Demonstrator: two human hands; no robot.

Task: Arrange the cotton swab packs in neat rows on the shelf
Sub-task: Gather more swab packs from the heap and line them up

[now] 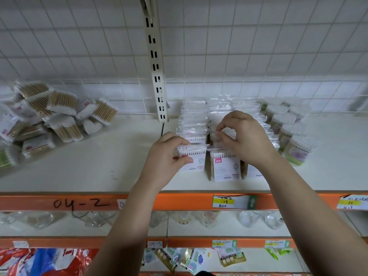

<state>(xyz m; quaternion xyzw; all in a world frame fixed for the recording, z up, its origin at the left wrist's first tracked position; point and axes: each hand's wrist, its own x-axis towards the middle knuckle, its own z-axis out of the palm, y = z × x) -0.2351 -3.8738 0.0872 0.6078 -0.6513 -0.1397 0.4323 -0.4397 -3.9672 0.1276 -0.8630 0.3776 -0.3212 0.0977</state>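
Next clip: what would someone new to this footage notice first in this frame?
Two hands work at the centre of the shelf: the left hand grips the front pack of a standing row, and the right hand pinches the clear top of a pack in the next row. Far left, a loose heap of swab packs lies jumbled, in sharp contrast with the tidy rows behind the hands.
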